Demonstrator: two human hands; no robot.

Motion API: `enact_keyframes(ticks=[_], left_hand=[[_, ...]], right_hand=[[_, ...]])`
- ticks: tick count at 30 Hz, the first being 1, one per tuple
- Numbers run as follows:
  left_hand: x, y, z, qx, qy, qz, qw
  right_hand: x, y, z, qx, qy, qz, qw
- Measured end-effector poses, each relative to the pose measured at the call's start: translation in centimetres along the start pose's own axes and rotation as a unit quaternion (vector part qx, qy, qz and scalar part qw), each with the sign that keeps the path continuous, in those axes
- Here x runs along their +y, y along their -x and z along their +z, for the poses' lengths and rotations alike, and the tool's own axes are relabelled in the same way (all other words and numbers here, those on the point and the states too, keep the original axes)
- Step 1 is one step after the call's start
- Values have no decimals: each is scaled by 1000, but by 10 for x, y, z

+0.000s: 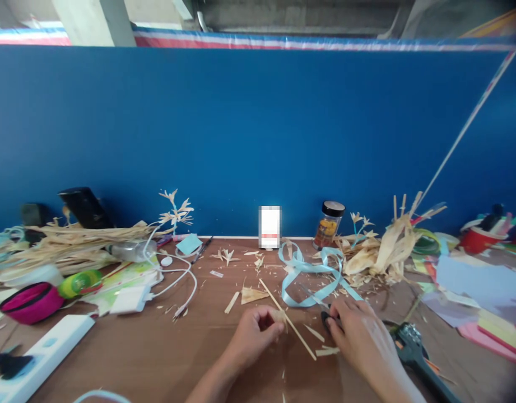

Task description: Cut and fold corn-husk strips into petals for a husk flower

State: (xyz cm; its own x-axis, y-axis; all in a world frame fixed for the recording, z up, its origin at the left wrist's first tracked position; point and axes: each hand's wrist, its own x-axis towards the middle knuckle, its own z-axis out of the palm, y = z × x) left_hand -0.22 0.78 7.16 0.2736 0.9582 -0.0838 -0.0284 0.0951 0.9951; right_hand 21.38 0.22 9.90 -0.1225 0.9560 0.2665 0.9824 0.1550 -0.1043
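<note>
Your left hand [255, 334] pinches what looks like a pale husk scrap [278, 316]; your right hand [358, 327] curls around the scissors [325, 318], near the blue ribbon [300, 298].

L grip [256, 334] nr stick [300, 339], R grip [361, 327] w/ scissors [325, 319].

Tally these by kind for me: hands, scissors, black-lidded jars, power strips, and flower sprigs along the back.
Hands: 2, left hand and right hand
Scissors: 1
Black-lidded jar: 1
Power strip: 1
Flower sprigs: 2, left sprig and right sprig
Total: 7
</note>
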Motion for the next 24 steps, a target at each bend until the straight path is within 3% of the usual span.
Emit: enact_keyframes(ticks=[4, 7, 9, 12, 15, 21, 24], left_hand=[[1, -1, -1, 13, 47, -10, 999], [1, -1, -4, 44, 108, -15, 993], [2, -1, -7, 65, 167, -24, 983], [2, -2, -12, 90, 267, -44, 958], [-1, -4, -16, 122, 345, -71, 928], [-3, -8, -21, 198, 429, -98, 876], [-3, -9, -22, 204, 444, -113, 865]], right_hand=[[3, -1, 1, -26, -120, 19, 992], [1, -3, 6, -44, -273, 61, 959], [-6, -3, 8, -74, -414, 86, 903], [-25, 2, 7, -171, -609, 96, 768], [-46, 9, 5, -257, -700, 99, 659], [-61, 17, 12, -325, -778, 45, 536], [-61, 18, 16, -353, -776, 34, 522]])
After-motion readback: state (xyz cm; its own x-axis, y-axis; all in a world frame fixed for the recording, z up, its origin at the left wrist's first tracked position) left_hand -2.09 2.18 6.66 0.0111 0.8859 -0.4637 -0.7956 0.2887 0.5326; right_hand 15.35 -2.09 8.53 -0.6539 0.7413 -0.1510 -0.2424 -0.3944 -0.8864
